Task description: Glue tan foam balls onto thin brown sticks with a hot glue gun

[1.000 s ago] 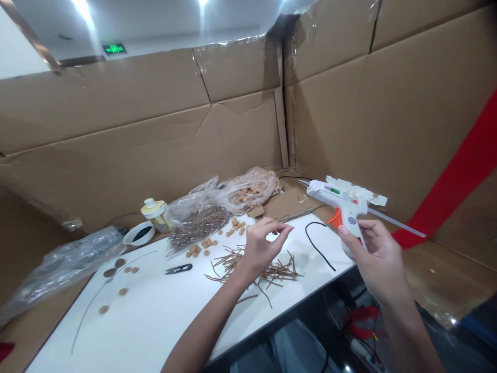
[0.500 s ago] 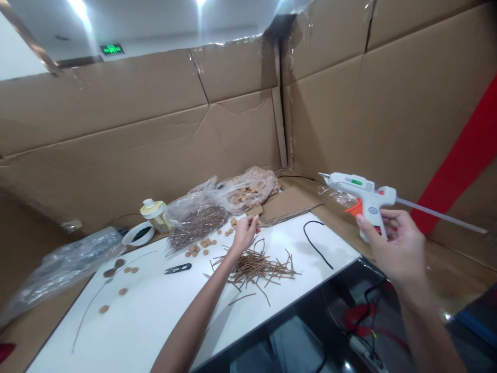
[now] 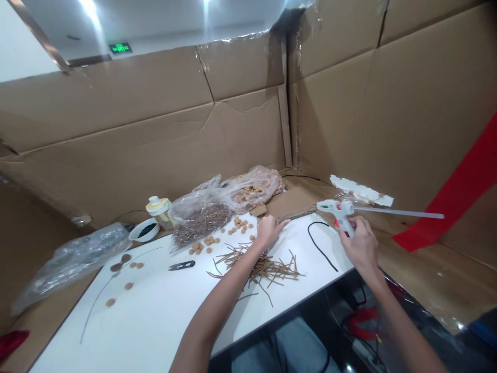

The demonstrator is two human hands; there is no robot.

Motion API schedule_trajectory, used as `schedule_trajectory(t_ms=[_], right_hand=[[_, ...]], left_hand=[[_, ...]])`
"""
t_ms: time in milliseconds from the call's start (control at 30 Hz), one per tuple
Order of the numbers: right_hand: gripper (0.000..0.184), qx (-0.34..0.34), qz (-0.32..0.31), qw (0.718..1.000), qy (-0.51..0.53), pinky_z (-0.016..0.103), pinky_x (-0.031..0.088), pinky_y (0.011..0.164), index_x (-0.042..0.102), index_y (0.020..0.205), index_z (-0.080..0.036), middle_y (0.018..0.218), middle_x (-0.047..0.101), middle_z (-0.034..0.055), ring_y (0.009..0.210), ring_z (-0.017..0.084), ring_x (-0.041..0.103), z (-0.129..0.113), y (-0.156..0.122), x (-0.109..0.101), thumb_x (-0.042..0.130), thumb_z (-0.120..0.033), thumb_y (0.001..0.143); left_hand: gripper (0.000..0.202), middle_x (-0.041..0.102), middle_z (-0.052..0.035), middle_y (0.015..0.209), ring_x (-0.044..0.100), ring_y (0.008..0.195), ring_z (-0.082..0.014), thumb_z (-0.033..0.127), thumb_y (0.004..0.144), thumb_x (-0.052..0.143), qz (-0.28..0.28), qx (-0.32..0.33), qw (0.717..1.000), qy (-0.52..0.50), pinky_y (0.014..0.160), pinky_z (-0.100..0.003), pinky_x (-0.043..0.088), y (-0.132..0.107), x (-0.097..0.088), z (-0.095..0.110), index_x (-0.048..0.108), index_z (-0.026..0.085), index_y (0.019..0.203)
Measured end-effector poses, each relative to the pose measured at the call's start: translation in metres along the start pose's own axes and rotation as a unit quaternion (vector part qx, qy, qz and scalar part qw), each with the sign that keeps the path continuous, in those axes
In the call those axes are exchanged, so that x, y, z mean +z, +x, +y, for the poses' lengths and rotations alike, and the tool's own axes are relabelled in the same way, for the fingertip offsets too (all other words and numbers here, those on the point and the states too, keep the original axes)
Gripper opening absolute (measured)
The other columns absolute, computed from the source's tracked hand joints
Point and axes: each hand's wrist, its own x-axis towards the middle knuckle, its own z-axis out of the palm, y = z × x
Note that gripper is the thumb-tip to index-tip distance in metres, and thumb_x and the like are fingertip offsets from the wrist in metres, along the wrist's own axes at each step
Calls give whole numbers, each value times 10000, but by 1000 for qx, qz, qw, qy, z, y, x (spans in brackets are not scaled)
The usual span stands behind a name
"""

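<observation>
My right hand (image 3: 361, 243) is wrapped round the handle of a white glue gun (image 3: 334, 207) with an orange trigger. Its nozzle side faces left over the cardboard sheet, and a long clear glue stick (image 3: 399, 211) juts from its back. My left hand (image 3: 269, 230) is closed near the front edge of the cardboard sheet (image 3: 295, 201), thumb pointing right; what its fingers hold, if anything, is hidden. Below that hand lies a loose heap of thin brown sticks (image 3: 277, 269). Small round tan discs (image 3: 238, 224) are scattered just left of it.
Bags of brown sticks (image 3: 202, 223) and tan pieces (image 3: 254, 189) line the white table's (image 3: 155, 316) back. Left are a white bowl (image 3: 143, 230), a yellow-lidded container (image 3: 159, 210), black thread snips (image 3: 181, 266) and a wire (image 3: 93, 300). A black cord (image 3: 320, 248) curves right.
My right hand has brought the glue gun left and down, closer to the table. My left hand has shifted right towards the cardboard. A white strip behind the gun now shows.
</observation>
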Motion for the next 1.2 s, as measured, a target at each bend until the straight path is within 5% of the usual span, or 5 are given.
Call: schedule_trajectory(t_ms=[233, 433, 667, 900, 1200], right_hand=[[391, 56, -33, 997, 41, 344, 525, 685, 637, 901, -150, 881, 713, 115, 788, 239, 678, 17, 3, 13, 678, -476, 689], [370, 75, -53, 995, 24, 340, 532, 722, 656, 945, -123, 879, 701, 68, 789, 176, 667, 12, 2, 20, 695, -450, 775], [318, 75, -67, 992, -76, 374, 508, 782, 660, 944, -130, 896, 677, 57, 844, 183, 639, -4, 23, 30, 657, -426, 828], [285, 51, -112, 978, -167, 393, 500, 816, 640, 929, -131, 941, 657, 58, 895, 189, 627, -6, 31, 40, 604, -410, 879], [614, -8, -64, 984, -168, 650, 358, 828, 558, 1175, 22, 1139, 504, 344, 1096, 498, 460, -24, 9, 17, 506, -495, 848]], left_hand=[[147, 711, -43, 816, 631, 757, -175, 212, 799, 619, -42, 69, 997, 15, 623, -234, 380, -13, -5, -8, 696, 166, 915], [459, 659, -68, 634, 609, 630, -199, 401, 943, 383, -36, 73, 995, 52, 603, -280, 411, -40, -35, -28, 682, 136, 716], [487, 494, -188, 1394, 445, 1300, -293, 375, 900, 514, -67, 153, 981, 103, 1075, -396, 343, -47, -30, -33, 512, 101, 1303], [562, 398, -212, 1466, 310, 1395, -328, 458, 934, 429, -112, 188, 969, 116, 1111, -476, 314, -62, -26, -15, 437, 99, 1366], [294, 677, -105, 1086, 597, 1058, -255, 368, 946, 415, 99, 112, 989, 21, 958, -442, 456, -152, -101, -71, 636, 205, 1052]])
